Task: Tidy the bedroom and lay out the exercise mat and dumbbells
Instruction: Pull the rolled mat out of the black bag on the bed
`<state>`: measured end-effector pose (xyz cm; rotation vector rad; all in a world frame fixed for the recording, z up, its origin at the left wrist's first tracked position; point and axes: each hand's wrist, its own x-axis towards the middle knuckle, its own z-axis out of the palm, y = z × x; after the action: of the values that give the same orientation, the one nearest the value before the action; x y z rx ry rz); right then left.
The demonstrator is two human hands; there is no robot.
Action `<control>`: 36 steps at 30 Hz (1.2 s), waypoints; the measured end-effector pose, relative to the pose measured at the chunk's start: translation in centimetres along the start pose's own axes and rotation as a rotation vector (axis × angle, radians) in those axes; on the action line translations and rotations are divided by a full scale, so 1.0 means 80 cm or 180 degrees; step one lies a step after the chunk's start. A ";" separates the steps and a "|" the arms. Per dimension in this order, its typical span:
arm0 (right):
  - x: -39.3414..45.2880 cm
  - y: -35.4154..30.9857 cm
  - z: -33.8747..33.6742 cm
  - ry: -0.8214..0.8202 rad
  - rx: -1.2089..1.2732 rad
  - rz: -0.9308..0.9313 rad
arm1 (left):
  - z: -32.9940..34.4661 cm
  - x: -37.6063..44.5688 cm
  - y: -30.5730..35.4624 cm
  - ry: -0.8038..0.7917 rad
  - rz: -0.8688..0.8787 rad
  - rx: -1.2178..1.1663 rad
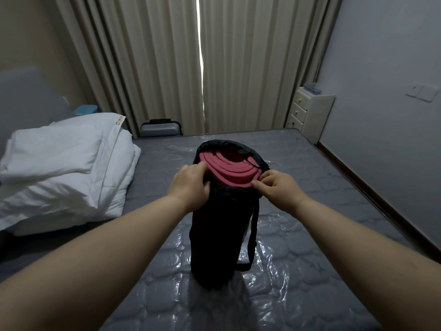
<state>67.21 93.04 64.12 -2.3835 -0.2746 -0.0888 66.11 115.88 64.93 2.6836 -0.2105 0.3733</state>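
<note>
A rolled pink exercise mat (229, 167) stands upright inside a black carry bag (219, 235) on the mattress (298, 271). Only the mat's spiral top end shows above the bag's open mouth. My left hand (192, 185) grips the bag's rim on the left side, fingers curled over the edge. My right hand (276, 186) pinches the rim on the right. A black strap hangs down the bag's right side. No dumbbells are in view.
A folded white duvet and pillow (64, 163) lie on the bed's left. A grey suitcase (161, 129) stands behind the bed by closed beige curtains (191, 63). A small white drawer unit (310, 111) stands at the right wall.
</note>
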 end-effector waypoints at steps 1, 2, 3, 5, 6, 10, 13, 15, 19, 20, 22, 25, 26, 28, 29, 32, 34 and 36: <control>-0.002 0.005 0.000 -0.0086 -0.0039 0.0035 | 0.000 0.000 -0.002 -0.0121 0.0016 -0.0032; -0.005 0.011 0.000 -0.0229 -0.0110 0.0086 | 0.001 0.000 -0.006 -0.0291 -0.0003 0.0026; -0.006 0.017 0.003 -0.0403 -0.0177 0.0184 | 0.004 0.000 -0.009 -0.0486 -0.0033 0.0183; -0.005 0.028 0.010 -0.0732 -0.0261 0.0521 | 0.010 -0.002 -0.013 -0.0845 -0.0071 0.0544; -0.003 0.031 0.014 -0.0769 -0.0261 0.0671 | 0.012 -0.004 -0.013 -0.0969 -0.0073 0.0612; 0.009 0.033 0.008 0.0005 0.0280 0.1117 | 0.012 -0.003 -0.005 -0.0972 -0.0186 0.0361; 0.016 0.016 -0.002 0.0764 0.0531 0.0864 | 0.009 0.003 -0.001 -0.0897 -0.0532 -0.0082; 0.020 -0.002 -0.002 0.1035 0.0349 0.0383 | 0.010 0.006 -0.001 -0.0942 -0.0662 -0.0209; 0.031 -0.030 0.012 0.0580 -0.0198 -0.0009 | 0.015 0.010 -0.002 -0.0911 -0.0602 -0.0180; 0.031 -0.032 0.015 0.0315 -0.0324 0.0028 | 0.015 0.012 -0.001 -0.0904 -0.0594 -0.0181; 0.030 -0.032 0.020 -0.0117 -0.0478 0.0121 | 0.016 0.015 0.002 -0.0858 -0.0643 -0.0154; 0.035 -0.025 0.020 -0.0316 -0.0718 0.0201 | 0.015 0.023 0.005 -0.0700 -0.0845 -0.0013; 0.039 -0.023 0.019 -0.0292 -0.0737 0.0224 | 0.014 0.026 0.006 -0.0603 -0.0921 -0.0009; 0.049 -0.020 0.014 -0.0237 -0.0636 0.0283 | 0.011 0.032 0.004 -0.0400 -0.1122 -0.0200; 0.054 -0.019 0.012 -0.0238 -0.0546 0.0294 | 0.010 0.035 0.003 -0.0313 -0.1257 -0.0375; 0.066 -0.016 0.005 -0.0357 -0.0241 0.0217 | 0.009 0.044 0.000 -0.0079 -0.1615 -0.0965; 0.070 -0.015 0.000 -0.0540 -0.0031 0.0003 | 0.005 0.047 -0.002 0.0051 -0.1736 -0.1384; 0.076 -0.017 -0.004 -0.0851 0.0187 -0.0199 | 0.000 0.049 -0.011 0.0025 -0.1741 -0.1559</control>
<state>72.81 94.84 66.14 -2.3269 -0.4710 0.2079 70.01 116.30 65.74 2.1388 0.3834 0.1344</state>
